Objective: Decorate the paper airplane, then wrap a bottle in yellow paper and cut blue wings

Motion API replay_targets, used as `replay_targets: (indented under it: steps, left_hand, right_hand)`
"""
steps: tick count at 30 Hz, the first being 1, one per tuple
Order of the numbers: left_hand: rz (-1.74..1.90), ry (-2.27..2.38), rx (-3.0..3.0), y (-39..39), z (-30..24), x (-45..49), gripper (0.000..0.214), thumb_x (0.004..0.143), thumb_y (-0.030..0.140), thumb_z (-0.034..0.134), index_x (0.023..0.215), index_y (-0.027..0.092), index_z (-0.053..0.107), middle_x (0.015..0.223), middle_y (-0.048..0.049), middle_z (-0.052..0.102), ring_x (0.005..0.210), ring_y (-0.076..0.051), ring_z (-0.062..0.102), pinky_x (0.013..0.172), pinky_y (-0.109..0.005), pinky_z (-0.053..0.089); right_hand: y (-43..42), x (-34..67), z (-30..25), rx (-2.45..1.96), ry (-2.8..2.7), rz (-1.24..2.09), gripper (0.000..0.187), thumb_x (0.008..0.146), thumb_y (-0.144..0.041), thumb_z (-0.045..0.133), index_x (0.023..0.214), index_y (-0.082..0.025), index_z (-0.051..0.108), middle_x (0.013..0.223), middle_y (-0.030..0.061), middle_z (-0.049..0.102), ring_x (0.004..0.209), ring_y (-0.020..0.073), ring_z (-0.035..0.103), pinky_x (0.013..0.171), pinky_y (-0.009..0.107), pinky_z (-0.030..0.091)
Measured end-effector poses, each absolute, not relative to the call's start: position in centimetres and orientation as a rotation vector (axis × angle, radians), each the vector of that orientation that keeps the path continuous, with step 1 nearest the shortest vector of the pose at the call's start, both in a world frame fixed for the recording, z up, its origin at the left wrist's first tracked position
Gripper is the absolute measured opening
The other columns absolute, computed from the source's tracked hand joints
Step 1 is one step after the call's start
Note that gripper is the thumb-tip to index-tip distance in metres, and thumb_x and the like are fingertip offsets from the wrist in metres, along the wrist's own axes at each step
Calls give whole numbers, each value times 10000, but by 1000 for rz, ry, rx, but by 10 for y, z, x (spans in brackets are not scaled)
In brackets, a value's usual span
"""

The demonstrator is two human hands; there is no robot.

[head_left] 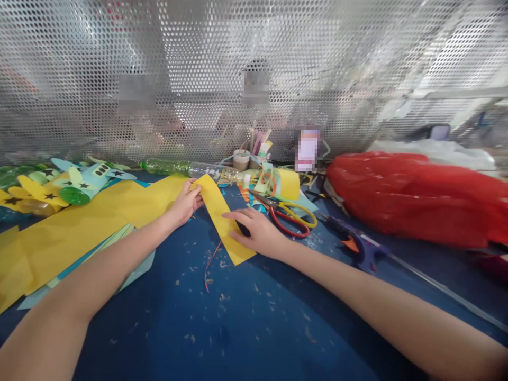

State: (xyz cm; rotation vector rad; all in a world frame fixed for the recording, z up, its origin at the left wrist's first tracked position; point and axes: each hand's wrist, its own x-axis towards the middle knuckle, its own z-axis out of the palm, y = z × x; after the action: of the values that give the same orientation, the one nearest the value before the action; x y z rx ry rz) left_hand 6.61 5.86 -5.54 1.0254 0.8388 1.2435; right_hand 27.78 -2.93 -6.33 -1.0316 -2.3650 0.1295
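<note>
Yellow strip (217,207) — in the head view it slanted over the blue table (222,328), its far end pinched by the fingers of the left hand (187,203). The right hand (262,233) curved over it around a small black thing (243,228); whether gripped, I could not tell. Already separate from the yellow sheets (99,211), the strip looked unfolded and unfastened — what remained was unclear.

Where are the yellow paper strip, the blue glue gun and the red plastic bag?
Yellow paper strip (215,200): head view, on the upper half of its flat face.
Blue glue gun (365,250): head view, on its body.
Red plastic bag (400,198): head view, on its side.
</note>
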Motion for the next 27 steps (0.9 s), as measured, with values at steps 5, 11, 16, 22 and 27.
replay_targets:
  steps: [5, 11, 16, 22, 27]
  left_hand:
    - [1265, 827, 1067, 57, -55, 65, 198, 839, 224, 594, 972, 232, 447, 864, 12, 679, 678, -107, 663, 690, -249, 532]
    - [1254, 951, 1451, 62, -38, 59, 182, 851, 234, 566, 1028, 198, 540, 898, -68, 694, 827, -184, 688, 838, -345, 515]
    - [1178, 1393, 2055, 72, -35, 39, 170, 715, 248, 694, 858, 198, 619, 988, -120, 666, 1097, -324, 567, 1003, -437, 384]
    - [1151, 1682, 2002, 78, -58, 20, 268, 606, 311, 764, 702, 180, 550, 883, -174, 628, 1222, -440, 442, 993, -480, 355]
    - [1191, 1619, 1929, 79, -59, 19, 359, 583, 262, 761, 494, 228, 414, 600, -87, 533, 1093, -434, 526, 936, -491, 373]
  right_hand:
    - [-21, 283, -57, -1004, -2273, 183, 303, 884, -123, 443, 1095, -202, 646, 1085, 97, 657, 1029, 210, 626, 928, 393, 511]
    - [10, 322, -39, -1403, -2001, -34, 421, 857, -114, 370, 1191, -175, 619, 1170, 135, 597, 1088, 259, 608, 968, 437, 486]
    - [33, 361, -37, -1834, -1854, -170, 479, 861, -159, 356, 1292, -43, 532, 1208, 211, 557, 1152, 297, 556, 1021, 403, 423]
    - [28, 361, -43, -1896, -1882, -228, 496, 878, -302, 436, 1259, -10, 560, 1235, 280, 517, 1255, 399, 440, 1024, 502, 379]
    - [18, 348, -43, -1800, -1895, -419, 426, 890, -363, 469, 1214, -119, 598, 1396, 242, 397, 1280, 410, 401, 988, 566, 379]
